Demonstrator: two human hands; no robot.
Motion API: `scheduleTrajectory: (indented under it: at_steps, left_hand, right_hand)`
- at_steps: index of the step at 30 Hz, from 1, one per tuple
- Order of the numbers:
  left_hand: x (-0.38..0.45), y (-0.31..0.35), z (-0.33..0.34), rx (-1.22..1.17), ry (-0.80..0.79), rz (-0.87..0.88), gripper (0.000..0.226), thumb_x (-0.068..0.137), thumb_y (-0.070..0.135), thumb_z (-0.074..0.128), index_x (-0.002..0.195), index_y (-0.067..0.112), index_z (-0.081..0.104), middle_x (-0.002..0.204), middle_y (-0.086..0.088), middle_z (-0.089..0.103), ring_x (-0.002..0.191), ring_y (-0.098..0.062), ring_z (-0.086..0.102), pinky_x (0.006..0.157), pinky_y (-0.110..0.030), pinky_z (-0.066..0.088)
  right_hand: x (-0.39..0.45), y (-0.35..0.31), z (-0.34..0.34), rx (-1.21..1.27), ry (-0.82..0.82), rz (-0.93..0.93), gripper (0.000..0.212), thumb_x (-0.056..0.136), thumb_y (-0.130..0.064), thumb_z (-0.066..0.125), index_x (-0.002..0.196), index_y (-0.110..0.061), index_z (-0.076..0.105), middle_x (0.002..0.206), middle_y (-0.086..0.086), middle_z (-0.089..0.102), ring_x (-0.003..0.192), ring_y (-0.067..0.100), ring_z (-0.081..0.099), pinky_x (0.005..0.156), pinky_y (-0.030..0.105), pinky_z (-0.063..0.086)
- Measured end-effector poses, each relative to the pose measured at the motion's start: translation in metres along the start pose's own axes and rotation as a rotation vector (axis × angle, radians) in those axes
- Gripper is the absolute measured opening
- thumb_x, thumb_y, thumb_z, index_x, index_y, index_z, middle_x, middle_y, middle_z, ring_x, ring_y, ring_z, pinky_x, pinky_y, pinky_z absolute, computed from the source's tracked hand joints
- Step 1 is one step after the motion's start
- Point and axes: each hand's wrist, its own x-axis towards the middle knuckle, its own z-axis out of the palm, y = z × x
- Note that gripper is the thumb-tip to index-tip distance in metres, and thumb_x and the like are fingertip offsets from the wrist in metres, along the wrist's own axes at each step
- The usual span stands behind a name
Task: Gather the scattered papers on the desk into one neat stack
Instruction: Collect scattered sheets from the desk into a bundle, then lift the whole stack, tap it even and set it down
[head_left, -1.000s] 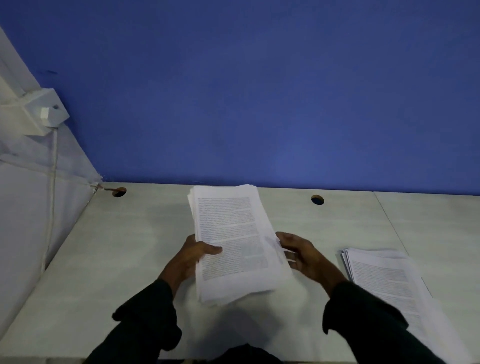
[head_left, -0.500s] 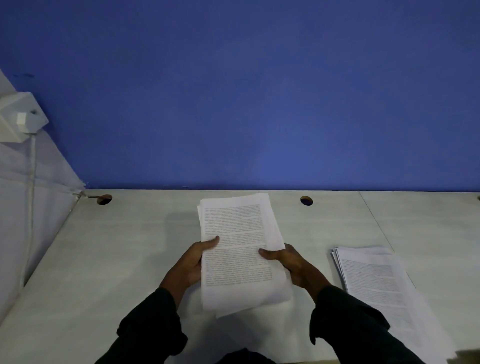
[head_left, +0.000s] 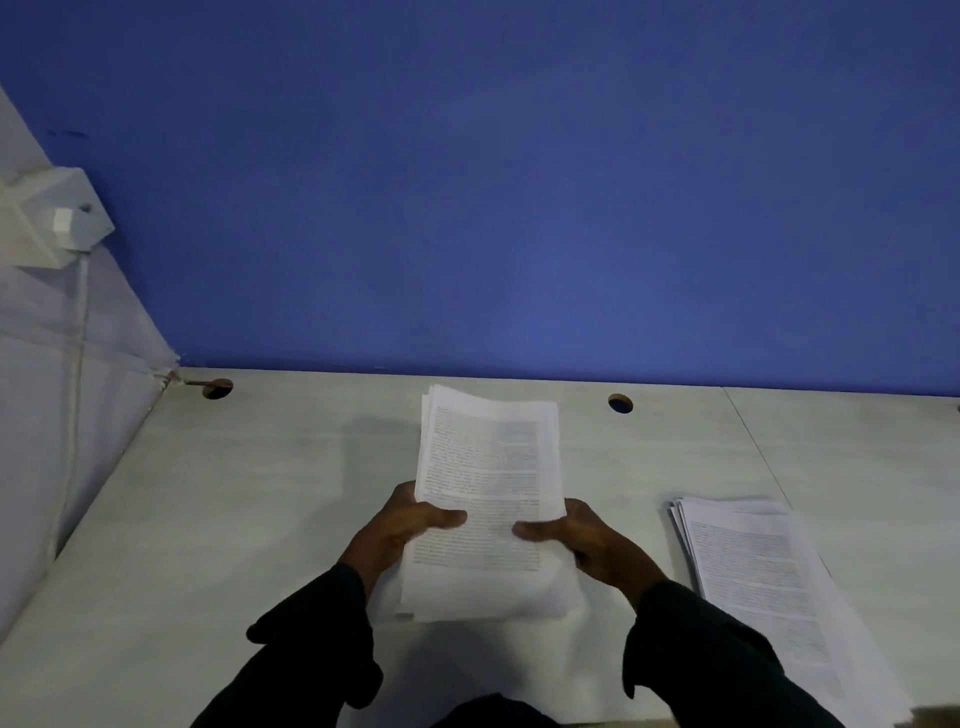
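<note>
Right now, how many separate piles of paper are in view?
2. One pile is held between the left hand and right hand at centre; the other lies on the desk to the right.

An office workstation: pale desk (head_left: 249, 519) with cable holes (head_left: 620, 403), blue partition (head_left: 519, 208), printed papers (head_left: 769, 587).

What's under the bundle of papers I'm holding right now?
Under the held bundle only the pale desk shows around its edges. Both hands' fingers curl beneath it, out of sight. Whatever lies directly under it is covered.
</note>
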Motion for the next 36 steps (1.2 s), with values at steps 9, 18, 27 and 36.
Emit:
scheduleTrajectory:
  at_steps: [9,18,27,36]
  left_hand:
    - [0.041,-0.037,0.142,0.024,-0.014,-0.120,0.036,0.078,-0.003,0.080,0.113,0.002,0.074,0.109,-0.012,0.076,0.098,-0.027,0.073,0.091,-0.039,0.059]
    - [0.069,-0.097,0.348,0.369,0.115,-0.277,0.015,0.060,0.026,0.078,0.073,0.021,0.072,0.081,0.005,0.073,0.084,-0.020,0.072,0.080,-0.037,0.062]
    - [0.099,-0.109,0.461,0.323,0.503,-0.475,0.100,0.057,0.029,0.093,0.130,0.000,0.032,0.121,-0.014,0.050,0.113,-0.032,0.056,0.090,-0.037,0.053]
    - [0.107,-0.101,0.458,0.528,0.407,-0.475,0.086,0.058,0.050,0.089,0.123,0.014,0.045,0.131,-0.009,0.039,0.122,-0.030,0.044,0.102,-0.039,0.044]
  right_hand:
    - [-0.072,0.044,-0.111,-0.209,0.605,-0.012,0.038,0.080,-0.010,0.087,0.115,-0.002,0.073,0.113,0.009,0.075,0.102,0.027,0.072,0.090,0.037,0.057]
    - [-0.157,0.084,-0.285,-0.562,0.844,0.282,0.042,0.080,-0.038,0.081,0.111,-0.012,0.072,0.108,0.006,0.072,0.101,0.029,0.067,0.080,0.031,0.050]
    - [-0.146,0.091,-0.357,-0.775,0.702,0.436,0.106,0.060,-0.049,0.094,0.140,-0.011,0.035,0.139,0.010,0.041,0.134,0.035,0.039,0.108,0.050,0.044]
    - [-0.143,0.097,-0.368,-0.589,0.697,0.490,0.113,0.057,-0.044,0.098,0.140,-0.007,0.030,0.143,0.016,0.039,0.137,0.038,0.036,0.113,0.049,0.037]
